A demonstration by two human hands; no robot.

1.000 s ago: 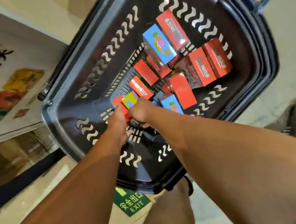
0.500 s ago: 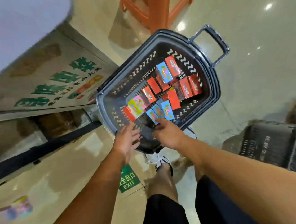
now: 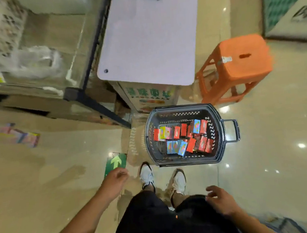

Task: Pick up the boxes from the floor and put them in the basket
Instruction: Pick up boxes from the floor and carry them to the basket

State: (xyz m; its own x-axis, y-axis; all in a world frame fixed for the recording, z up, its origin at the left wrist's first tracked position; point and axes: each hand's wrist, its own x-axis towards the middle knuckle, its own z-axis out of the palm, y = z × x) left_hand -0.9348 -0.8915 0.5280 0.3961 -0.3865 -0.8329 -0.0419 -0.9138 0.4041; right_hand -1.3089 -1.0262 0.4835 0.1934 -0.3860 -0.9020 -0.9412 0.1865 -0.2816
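The fingers [image 3: 211, 190] of the right hand [image 3: 221, 201] are spread wide and hold nothing; this hand hangs beside the right thigh. The left hand [image 3: 115, 178] is loosely curled, its fingers half bent, and it is empty too, above a green arrow sign [image 3: 116, 162] on the floor [image 3: 273, 142]. Both hands are well apart from the basket [image 3: 218, 128]. The dark basket stands on the floor just in front of the two white shoes [image 3: 146, 174]. The boxes [image 3: 183, 137], red, blue and one yellow-pink, lie inside it in two rough rows. An orange stool [image 3: 237, 65] stands beyond the basket, near a pale table [image 3: 150, 37]. A few blurred colourful packages [image 3: 19, 136] lie on the floor far to the left.
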